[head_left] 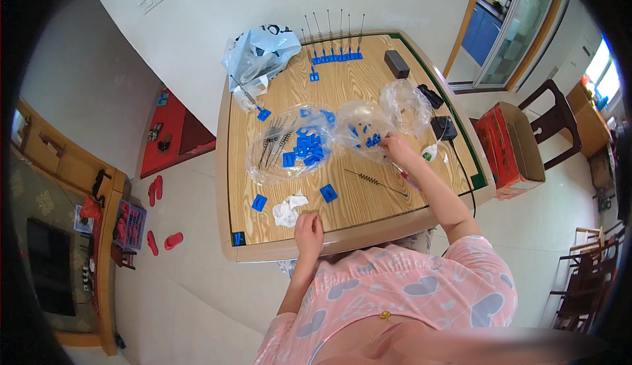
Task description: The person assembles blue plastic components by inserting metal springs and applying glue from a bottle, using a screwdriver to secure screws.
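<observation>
Reaches with the right hand (393,145) to small, bright blue pieces (372,140), heaped loosely inside a clear, crinkled plastic bag (359,111) on the wood-grained table (359,208), with fingers drawn together; cannot tell whether on a piece. Rests the left hand (309,225), fingers curled, well apart, beside crumpled white tissue (288,210); cannot tell whether around anything. Has a dark, mid-coiled wire (370,179) near the bag.

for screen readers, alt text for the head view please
A person's right hand is at a clear bag of small blue pieces on a wooden table; the left hand rests beside white tissue. Blue parts and coiled wires lie in or on another clear bag, and a row of wires stands behind.
</observation>
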The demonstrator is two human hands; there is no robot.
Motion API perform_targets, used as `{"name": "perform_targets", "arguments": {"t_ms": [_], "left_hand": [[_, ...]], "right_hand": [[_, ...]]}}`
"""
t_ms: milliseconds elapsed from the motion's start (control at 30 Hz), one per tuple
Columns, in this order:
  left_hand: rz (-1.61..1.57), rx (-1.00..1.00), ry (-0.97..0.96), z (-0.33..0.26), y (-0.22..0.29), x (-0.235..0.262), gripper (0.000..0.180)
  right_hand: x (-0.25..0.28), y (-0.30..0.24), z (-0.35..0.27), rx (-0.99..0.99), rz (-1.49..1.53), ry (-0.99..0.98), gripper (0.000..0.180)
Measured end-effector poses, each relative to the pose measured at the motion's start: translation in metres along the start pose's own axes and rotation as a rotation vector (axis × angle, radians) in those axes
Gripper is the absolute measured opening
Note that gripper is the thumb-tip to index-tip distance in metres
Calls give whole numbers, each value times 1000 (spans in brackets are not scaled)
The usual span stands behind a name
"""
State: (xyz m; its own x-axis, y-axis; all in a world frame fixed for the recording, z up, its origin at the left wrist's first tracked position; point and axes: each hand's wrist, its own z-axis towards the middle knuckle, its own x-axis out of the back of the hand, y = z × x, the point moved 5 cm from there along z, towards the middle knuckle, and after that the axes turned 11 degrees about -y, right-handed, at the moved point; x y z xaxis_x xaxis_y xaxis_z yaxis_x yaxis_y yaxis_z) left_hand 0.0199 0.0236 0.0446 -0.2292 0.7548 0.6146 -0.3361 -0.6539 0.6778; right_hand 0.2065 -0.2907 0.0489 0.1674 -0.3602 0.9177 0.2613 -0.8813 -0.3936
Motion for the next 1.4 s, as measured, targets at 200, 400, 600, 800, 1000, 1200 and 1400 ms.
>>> {"name": "perform_targets", "arguments": {"t_ms": [200, 400, 600, 800, 1000, 1200, 1400], "left_hand": [[-50, 45, -23, -1, -4, -2, 10], [-14, -31, 14, 1, -2, -1, 9], [-3, -13, 11, 0, -2, -1, 9], [-16, -1, -3, 0, -2, -1, 9], [6, -19, 7, -1, -4, -1, 10], [-12, -8, -5, 0, -3, -2, 11], [2, -22, 13, -1, -2, 0, 10]], "right_hand": [[3, -3, -2, 30, 13, 51, 18], [5, 0, -1, -13, 67, 104, 16], [21, -15, 1, -42, 139, 164, 22], [19, -15, 11, -51, -7, 59, 27], [17, -16, 14, -51, 14, 70, 26], [9, -4, 17, -33, 43, 123, 24], [5, -7, 16, -45, 97, 170, 24]]}}
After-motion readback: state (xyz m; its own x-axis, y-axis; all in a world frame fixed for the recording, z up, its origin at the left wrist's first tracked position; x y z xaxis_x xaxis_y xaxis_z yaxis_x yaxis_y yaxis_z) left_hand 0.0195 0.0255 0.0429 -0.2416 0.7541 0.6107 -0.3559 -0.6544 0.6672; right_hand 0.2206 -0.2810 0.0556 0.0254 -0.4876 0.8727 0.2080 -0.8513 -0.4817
